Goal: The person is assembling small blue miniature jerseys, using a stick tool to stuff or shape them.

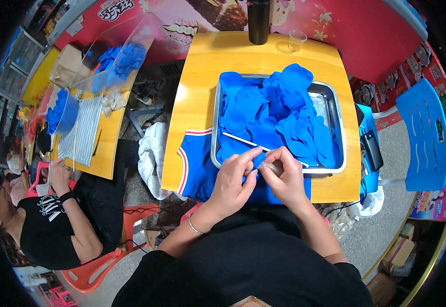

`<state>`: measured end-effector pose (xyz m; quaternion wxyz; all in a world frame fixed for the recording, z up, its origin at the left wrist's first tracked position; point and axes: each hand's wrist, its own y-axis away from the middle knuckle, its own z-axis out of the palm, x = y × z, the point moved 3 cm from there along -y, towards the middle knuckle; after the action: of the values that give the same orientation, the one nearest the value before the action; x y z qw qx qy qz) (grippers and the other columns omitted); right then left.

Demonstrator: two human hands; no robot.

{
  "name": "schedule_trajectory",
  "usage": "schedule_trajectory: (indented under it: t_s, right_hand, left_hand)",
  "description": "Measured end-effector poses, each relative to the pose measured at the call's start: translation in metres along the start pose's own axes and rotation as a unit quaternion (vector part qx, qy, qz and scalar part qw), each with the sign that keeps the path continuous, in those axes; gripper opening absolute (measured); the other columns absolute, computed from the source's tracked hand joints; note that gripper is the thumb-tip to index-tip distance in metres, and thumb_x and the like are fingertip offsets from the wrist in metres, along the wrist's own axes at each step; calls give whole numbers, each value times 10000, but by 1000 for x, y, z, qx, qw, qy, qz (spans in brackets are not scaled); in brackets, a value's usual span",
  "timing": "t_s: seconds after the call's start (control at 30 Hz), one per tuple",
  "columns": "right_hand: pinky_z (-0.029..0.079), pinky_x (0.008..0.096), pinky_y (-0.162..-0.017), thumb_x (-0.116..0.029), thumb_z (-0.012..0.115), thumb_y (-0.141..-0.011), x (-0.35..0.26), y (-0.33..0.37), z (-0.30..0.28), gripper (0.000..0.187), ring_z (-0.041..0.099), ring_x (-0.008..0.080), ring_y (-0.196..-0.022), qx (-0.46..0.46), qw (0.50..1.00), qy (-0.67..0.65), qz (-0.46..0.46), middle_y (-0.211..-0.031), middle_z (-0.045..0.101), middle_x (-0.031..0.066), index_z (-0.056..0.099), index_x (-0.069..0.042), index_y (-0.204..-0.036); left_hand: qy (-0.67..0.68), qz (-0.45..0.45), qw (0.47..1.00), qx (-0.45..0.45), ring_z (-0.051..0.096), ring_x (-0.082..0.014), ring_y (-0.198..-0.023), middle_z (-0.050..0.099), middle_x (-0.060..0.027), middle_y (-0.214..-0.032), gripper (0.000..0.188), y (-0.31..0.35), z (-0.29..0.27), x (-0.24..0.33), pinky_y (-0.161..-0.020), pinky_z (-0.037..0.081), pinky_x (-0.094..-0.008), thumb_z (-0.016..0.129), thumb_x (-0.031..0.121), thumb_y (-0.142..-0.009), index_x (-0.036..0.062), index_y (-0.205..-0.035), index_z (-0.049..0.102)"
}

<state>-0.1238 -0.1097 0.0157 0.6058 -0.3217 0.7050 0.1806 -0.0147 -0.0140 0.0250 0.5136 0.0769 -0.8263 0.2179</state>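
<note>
Both of my hands meet just over the near edge of a metal tray (216, 110). My left hand (237, 179) is closed, its thumb and fingers pinching a small piece of blue fabric (258, 159). Close against it, my right hand (285, 176) is also closed, pinching something whitish and thin that I cannot make out. A slim white stick (241, 138) slants across the tray behind my fingers; whether a hand touches it is unclear. Many blue petal-shaped fabric pieces (243, 108) lie piled in the tray. Beneath my hands spreads a blue garment (197, 161) with red-and-white trim.
On the yellow table (197, 66), a black bottle (258, 23) and a clear cup (297, 40) stand at the back. At left, another person (54, 220) works by a second table with a blue bowl (68, 115). A blue chair (427, 138) is at right.
</note>
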Motion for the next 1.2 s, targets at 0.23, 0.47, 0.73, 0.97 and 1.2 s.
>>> schedule_trajectory:
  t_s: [0.23,0.47,0.73,0.97,1.2]
  right_hand:
    - [481,348,-596,5,605,-675,0,-1,1,277,623,293,-712,71,983,162,-49,-796,601,147,487,-24,-923]
    - [490,328,-659,7,580,-690,8,2,-2,326,630,280,-774,13,995,84,-57,-879,611,152,513,-13,-1009]
    - [430,233,-607,-45,651,-746,8,5,-8,240,547,101,-691,18,999,-34,-8,-826,571,58,524,-14,-946]
    - [446,244,-624,-28,621,-735,-2,4,-10,253,586,132,-714,29,997,17,-75,-858,593,70,510,-22,-963]
    - [389,259,-517,-17,617,-716,6,12,-3,236,491,112,-570,75,997,0,-22,-732,536,44,496,-41,-917]
  left_hand:
    - [-124,191,974,-5,505,-223,-765,534,-57,-838,507,-1,8,10,-679,392,-352,584,-7,-743,82,-1233,486]
    - [-183,215,957,-67,498,-211,-794,512,-40,-839,524,5,14,9,-681,396,-337,614,39,-745,127,-1249,499]
    - [298,-64,951,51,481,-146,-1012,475,-85,-1112,421,-6,2,-16,-906,374,-280,584,87,-862,-3,-1235,411]
    - [387,-163,907,24,536,-57,-821,577,-3,-918,234,-5,15,-21,-713,439,-205,567,74,-885,18,-1107,520]
    - [389,-154,908,25,548,-64,-823,581,-12,-905,203,-3,11,-18,-737,452,-208,591,50,-862,16,-1052,529]
